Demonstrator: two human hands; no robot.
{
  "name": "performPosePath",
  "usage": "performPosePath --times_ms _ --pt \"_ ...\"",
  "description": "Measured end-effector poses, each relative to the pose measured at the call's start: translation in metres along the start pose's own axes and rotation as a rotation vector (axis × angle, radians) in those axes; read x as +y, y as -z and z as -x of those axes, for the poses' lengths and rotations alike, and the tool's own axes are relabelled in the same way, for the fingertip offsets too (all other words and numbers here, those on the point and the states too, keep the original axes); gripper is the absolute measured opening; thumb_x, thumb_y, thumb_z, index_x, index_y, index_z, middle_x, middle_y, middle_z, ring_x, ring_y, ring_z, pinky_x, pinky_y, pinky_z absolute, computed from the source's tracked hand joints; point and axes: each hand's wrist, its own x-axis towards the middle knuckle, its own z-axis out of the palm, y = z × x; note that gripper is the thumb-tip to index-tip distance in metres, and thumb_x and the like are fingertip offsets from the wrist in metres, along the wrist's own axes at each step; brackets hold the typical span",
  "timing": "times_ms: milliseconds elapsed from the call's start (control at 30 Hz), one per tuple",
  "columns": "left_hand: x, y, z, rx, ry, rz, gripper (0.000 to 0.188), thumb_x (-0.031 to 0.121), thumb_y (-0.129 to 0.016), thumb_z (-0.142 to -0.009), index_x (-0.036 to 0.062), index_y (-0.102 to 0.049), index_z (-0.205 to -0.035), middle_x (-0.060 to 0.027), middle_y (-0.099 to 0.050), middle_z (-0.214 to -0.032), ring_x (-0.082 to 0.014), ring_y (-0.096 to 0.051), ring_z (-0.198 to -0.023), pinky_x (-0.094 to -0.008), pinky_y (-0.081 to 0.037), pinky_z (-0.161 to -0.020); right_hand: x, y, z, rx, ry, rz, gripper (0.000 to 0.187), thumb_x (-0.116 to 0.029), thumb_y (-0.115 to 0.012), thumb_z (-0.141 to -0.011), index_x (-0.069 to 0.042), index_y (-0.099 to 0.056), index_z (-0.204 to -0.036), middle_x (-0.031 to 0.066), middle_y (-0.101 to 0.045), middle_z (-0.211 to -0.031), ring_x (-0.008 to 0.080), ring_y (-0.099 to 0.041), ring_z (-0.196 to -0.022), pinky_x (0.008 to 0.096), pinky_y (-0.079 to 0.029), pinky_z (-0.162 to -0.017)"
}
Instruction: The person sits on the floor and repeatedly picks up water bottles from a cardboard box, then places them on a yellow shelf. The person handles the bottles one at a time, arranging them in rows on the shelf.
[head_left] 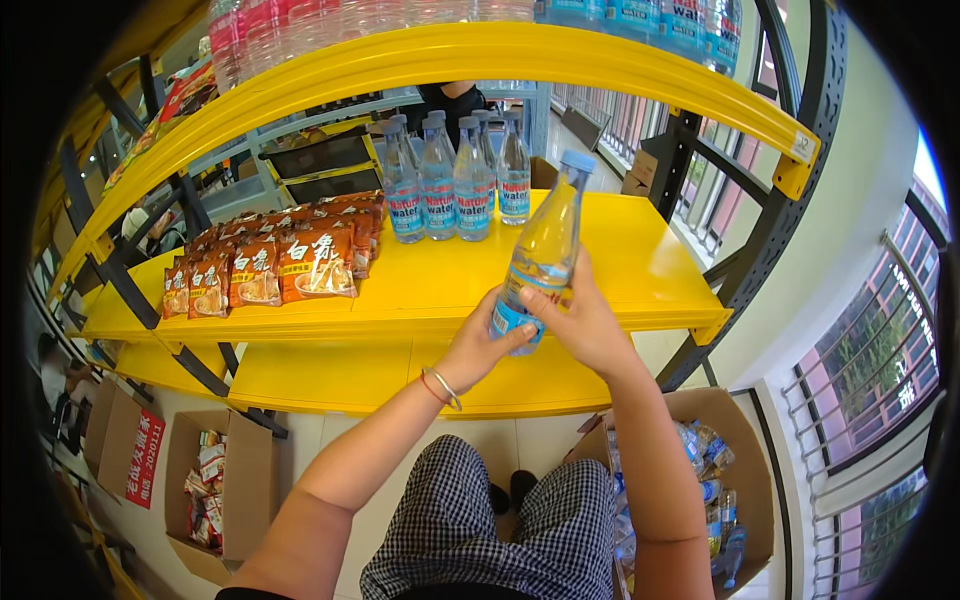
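Observation:
A clear water bottle (545,240) with a blue cap and blue label is held tilted in front of the yellow shelf (640,260), its cap leaning to the right. My left hand (478,340) closes on its lower part, and my right hand (585,315) wraps its side higher up, thumb across the label. Behind it, several similar bottles (437,185) stand upright in a group on the shelf. To their left lie rows of orange-brown noodle packets (315,262).
Yellow beams (470,45) of the upper shelf, loaded with pink and blue bottles, cross above. An open carton (745,420) of bottles stands at lower right, another carton (250,490) of packets at lower left. A lower yellow shelf (330,375) runs beneath. Barred windows (870,350) are at right.

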Motion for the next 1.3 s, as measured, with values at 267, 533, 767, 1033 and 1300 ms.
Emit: performPosePath --times_ms 267,533,767,1033,1300 --pt "-0.005 0.034 -0.043 -0.057 0.085 0.224 0.057 0.026 -0.063 -0.087 0.0067 -0.035 -0.133 -0.0078 -0.052 -0.123 -0.0166 -0.052 -0.109 -0.0327 -0.041 -0.094 0.04 -0.013 -0.024 0.026 0.012 0.292 0.093 -0.019 -0.074 -0.074 -0.004 -0.012 -0.142 0.0207 -0.051 -0.125 0.0337 -0.054 -0.11 0.0385 -0.045 -0.087" --pt "-0.043 0.063 -0.08 -0.013 0.222 -0.261 0.066 0.027 -0.068 -0.082 0.0052 -0.034 -0.135 -0.0099 -0.048 -0.124 -0.0201 -0.049 -0.112 -0.0339 -0.041 -0.094 0.084 -0.016 -0.053 0.176 0.009 0.339 0.09 -0.003 -0.077 -0.065 -0.009 -0.025 -0.139 0.0212 -0.057 -0.114 0.0361 -0.057 -0.103 0.0387 -0.048 -0.082" --pt "-0.062 0.061 -0.113 0.157 -0.005 -0.535 0.072 0.02 -0.072 -0.077 0.005 -0.034 -0.136 -0.015 -0.037 -0.132 -0.0255 -0.047 -0.114 -0.0357 -0.041 -0.096 0.114 -0.004 -0.085 0.272 0.043 0.402 0.08 0.002 -0.072 -0.066 -0.011 -0.031 -0.134 0.021 -0.058 -0.112 0.0402 -0.054 -0.105 0.0417 -0.046 -0.085" --pt "-0.086 0.06 -0.121 0.271 -0.137 -0.579 0.082 0.018 -0.065 -0.083 0.0058 -0.013 -0.145 -0.0162 -0.036 -0.136 -0.0223 -0.044 -0.118 -0.0324 -0.041 -0.094 0.139 -0.008 -0.128 0.35 0.041 0.454 0.075 0.004 -0.068 -0.068 -0.006 -0.032 -0.133 0.0232 -0.058 -0.109 0.0405 -0.056 -0.101 0.0417 -0.047 -0.083" --pt "-0.088 0.055 -0.133 0.228 -0.029 -0.583 0.08 0.033 -0.052 -0.087 -0.0088 -0.01 -0.14 -0.0262 -0.017 -0.146 -0.036 -0.018 -0.137 -0.0342 -0.019 -0.111 0.158 -0.005 -0.16 0.386 -0.006 0.482 0.075 0.002 -0.07 -0.067 -0.002 -0.031 -0.131 0.0247 -0.058 -0.109 0.041 -0.056 -0.101 0.041 -0.046 -0.084"
